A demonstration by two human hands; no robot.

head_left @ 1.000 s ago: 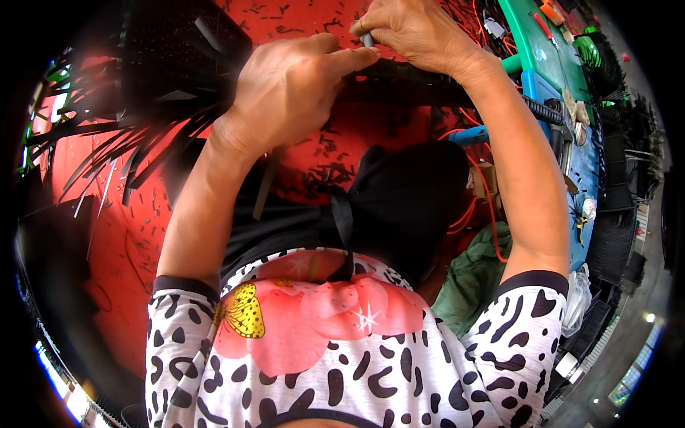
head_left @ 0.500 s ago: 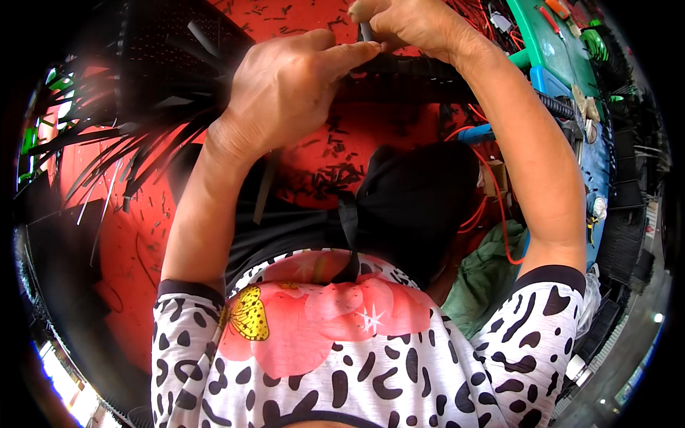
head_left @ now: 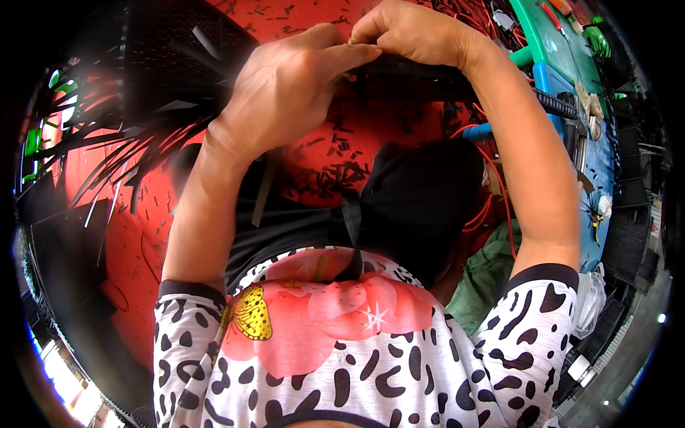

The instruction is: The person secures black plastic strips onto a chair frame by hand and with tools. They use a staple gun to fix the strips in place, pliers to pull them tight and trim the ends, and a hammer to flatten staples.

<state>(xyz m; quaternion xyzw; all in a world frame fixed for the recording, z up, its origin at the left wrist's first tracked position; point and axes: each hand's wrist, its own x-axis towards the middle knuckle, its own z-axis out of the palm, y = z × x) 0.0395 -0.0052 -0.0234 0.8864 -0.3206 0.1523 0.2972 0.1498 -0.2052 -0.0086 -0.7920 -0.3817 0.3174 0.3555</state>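
Note:
My left hand [head_left: 285,82] is closed at the top centre, its index finger reaching toward my right hand; its grip is hidden from above. My right hand [head_left: 417,36] is closed in a pinch, its fingertips touching or nearly touching the left index finger. Only a tiny dark bit shows at the pinch, where a grey strip was visible before. Beneath both hands lies a black woven piece [head_left: 175,53], with a dark band [head_left: 410,80] running under the right wrist. Many loose black strips [head_left: 135,153] fan out from it to the left.
Short black offcuts [head_left: 332,175] litter the red floor [head_left: 314,139]. On the right stand a green-topped surface [head_left: 546,43] and a blue one [head_left: 599,153], carrying small tools. Red cables [head_left: 499,175] loop near a green cloth [head_left: 485,274]. Black pieces are stacked far right.
My right hand has turned and closed down toward the left index finger, and the grey strip between its fingers is now mostly hidden. The left hand has barely shifted.

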